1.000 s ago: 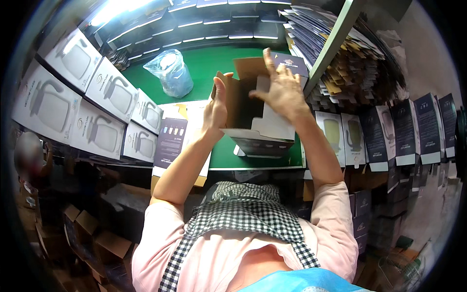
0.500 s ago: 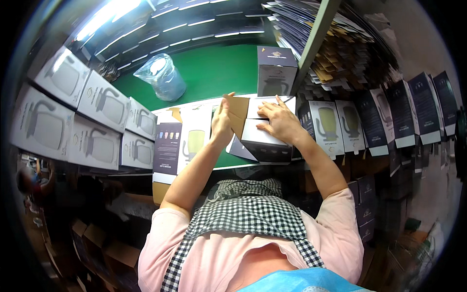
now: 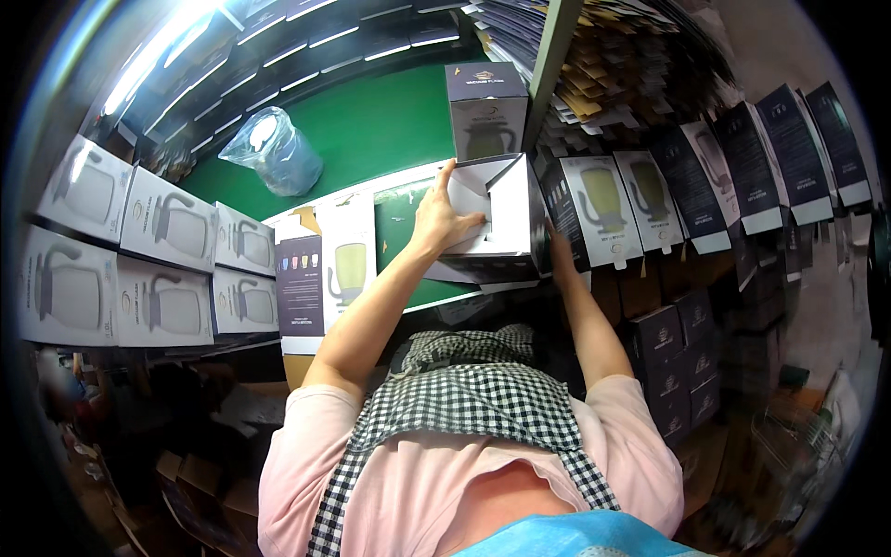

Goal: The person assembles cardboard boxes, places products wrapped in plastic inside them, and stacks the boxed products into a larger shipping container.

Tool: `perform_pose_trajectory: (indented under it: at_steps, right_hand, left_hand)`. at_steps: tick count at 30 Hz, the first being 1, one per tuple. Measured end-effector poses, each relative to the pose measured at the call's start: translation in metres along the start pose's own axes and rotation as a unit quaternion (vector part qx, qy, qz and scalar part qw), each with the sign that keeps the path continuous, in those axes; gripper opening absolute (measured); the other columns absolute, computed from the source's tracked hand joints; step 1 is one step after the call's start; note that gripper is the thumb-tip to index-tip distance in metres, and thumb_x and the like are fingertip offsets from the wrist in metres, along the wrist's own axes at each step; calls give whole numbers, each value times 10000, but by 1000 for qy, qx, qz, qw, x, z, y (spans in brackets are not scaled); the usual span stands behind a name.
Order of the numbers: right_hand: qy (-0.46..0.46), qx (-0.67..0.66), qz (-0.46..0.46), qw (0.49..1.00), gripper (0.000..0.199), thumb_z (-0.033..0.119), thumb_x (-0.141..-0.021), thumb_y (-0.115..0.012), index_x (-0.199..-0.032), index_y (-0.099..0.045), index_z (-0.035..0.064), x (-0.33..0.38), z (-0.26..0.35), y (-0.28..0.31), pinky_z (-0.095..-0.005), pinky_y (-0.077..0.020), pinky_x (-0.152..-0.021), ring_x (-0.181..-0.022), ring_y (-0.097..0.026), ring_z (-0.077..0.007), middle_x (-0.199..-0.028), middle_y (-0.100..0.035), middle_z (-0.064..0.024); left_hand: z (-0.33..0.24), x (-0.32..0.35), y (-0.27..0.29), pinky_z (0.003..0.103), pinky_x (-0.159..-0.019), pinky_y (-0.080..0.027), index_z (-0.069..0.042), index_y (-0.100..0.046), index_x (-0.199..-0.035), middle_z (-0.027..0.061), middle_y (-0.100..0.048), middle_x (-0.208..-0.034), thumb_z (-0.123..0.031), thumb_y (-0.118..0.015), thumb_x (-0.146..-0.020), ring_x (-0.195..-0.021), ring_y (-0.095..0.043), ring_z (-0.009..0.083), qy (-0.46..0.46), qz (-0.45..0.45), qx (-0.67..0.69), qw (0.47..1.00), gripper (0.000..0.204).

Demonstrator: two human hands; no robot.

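A white and dark printed cardboard box (image 3: 510,197) stands at the table's front edge, its open side showing a white interior. My left hand (image 3: 442,219) grips its left wall, the thumb reaching inside and the fingers up along the outside. Against the box's right side rests my right hand (image 3: 561,258), thin and edge-on in view, its fingers partly hidden by the box. Left of the box lie flat printed cartons (image 3: 349,251) with a jug picture.
A clear-bagged jug (image 3: 283,160) and a closed box (image 3: 487,116) stand on the green table (image 3: 385,111). White boxes (image 3: 167,218) are stacked at left. Upright cartons (image 3: 601,209) line the right side, below piled flat cardboard (image 3: 640,70) and a metal post (image 3: 555,60).
The box has turned so its opening shows. My right hand has gone from its top to its right side. The brown cardboard piece by my left hand is no longer visible.
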State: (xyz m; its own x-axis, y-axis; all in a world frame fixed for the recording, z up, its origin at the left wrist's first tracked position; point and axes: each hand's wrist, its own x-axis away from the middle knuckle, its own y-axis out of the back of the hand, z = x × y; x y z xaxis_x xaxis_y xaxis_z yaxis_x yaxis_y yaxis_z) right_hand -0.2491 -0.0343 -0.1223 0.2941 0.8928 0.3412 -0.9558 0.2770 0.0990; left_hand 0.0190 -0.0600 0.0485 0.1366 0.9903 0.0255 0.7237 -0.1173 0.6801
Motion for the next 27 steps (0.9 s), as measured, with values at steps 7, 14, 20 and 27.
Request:
perform_pose_trajectory:
  at_steps: [7,14,20,27]
  right_hand:
    - [203,-149,-37,967,729,25,-707,-851,-1298,-426,-7,104,107,-27,-363,-503,-891,-1045,-607,-261,-1136,-602,-138]
    - [476,451,-68,752,390,202,-855,-713,-1176,-605,9,143,169,-85,-414,-479,-727,-757,-602,-322,-844,-609,-146]
    - [517,479,-19,710,225,93,-883,-628,-1098,-611,28,89,110,-98,-403,-469,-739,-812,-602,-290,-839,-578,-113]
    - [536,419,61,730,377,-28,-778,-578,-1144,-620,53,101,118,-99,-391,-492,-823,-875,-602,-279,-921,-590,-98]
  left_hand:
    - [116,29,92,358,-1020,-430,-112,-268,-1509,212,-516,-1339,-398,-514,-1004,-1241,-515,319,-12,-50,272,961,630]
    - [360,-79,192,443,-1071,-400,-11,-270,-1488,320,-402,-1415,-507,-827,-694,-1297,-452,422,292,-295,-5,910,1089]
    - [429,-173,215,425,-980,-457,-1,-548,-1273,233,-623,-1215,-319,-828,-755,-1129,-603,360,190,-390,44,900,669]
    - [188,-91,279,280,-613,-465,20,-703,-990,67,-693,-806,-260,-809,-819,-679,-590,110,10,-359,23,933,345]
